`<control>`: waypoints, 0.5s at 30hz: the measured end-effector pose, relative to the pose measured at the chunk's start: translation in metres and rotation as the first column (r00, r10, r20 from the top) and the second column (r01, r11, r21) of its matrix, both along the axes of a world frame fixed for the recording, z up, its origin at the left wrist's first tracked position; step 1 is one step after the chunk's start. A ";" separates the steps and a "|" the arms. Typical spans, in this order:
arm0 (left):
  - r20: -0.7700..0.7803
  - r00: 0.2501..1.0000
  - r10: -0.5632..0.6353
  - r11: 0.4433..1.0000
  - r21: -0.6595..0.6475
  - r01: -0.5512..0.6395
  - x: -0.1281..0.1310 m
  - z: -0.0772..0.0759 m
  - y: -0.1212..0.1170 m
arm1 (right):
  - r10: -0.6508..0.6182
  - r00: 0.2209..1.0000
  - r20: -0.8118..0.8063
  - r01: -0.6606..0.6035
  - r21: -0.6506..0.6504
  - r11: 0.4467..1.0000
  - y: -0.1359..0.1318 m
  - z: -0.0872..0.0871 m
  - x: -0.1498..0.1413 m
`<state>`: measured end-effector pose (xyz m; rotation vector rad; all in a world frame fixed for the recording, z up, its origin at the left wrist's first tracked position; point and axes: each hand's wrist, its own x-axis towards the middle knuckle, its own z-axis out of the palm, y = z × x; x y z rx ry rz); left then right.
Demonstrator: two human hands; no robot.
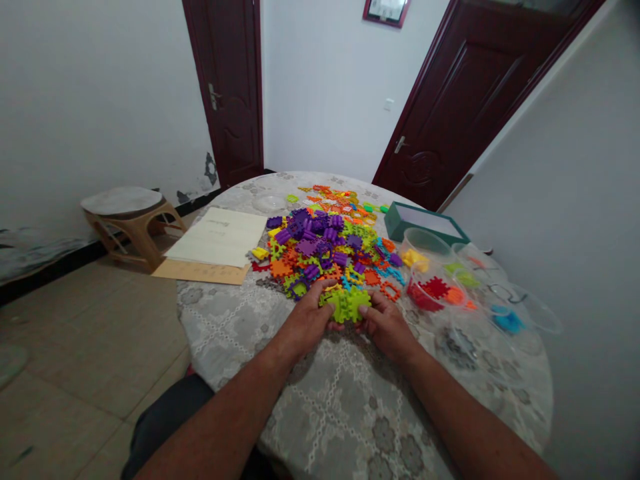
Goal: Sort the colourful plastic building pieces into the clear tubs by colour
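Two lime-green interlocking plastic tiles point(345, 305) with toothed edges lie side by side between my hands, just over the near edge of a colourful heap. My left hand point(311, 315) pinches the left tile, thumb on its face. On the other side, my right hand point(387, 327) grips the right tile in the same way. Whether the tiles' teeth are locked together is too small to tell. Right behind them is the heap of toothed building pieces point(307, 247), in purple, orange, green, yellow and blue.
A patterned cloth covers the round table point(320, 413). Clear plastic tubs point(427, 243) with sorted pieces stand at right, before a green box point(425, 223). At left lie pale paper sheets point(220, 237) over a brown envelope point(200, 271). A stool point(133, 223) stands beyond the table.
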<state>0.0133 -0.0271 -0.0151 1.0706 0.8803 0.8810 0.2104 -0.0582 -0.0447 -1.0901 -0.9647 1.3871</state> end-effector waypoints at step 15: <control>0.032 0.995 -0.098 0.995 0.039 0.096 -0.005 0.002 -0.004 | 0.054 0.986 0.159 -0.062 0.048 0.997 -0.003 0.007 -0.009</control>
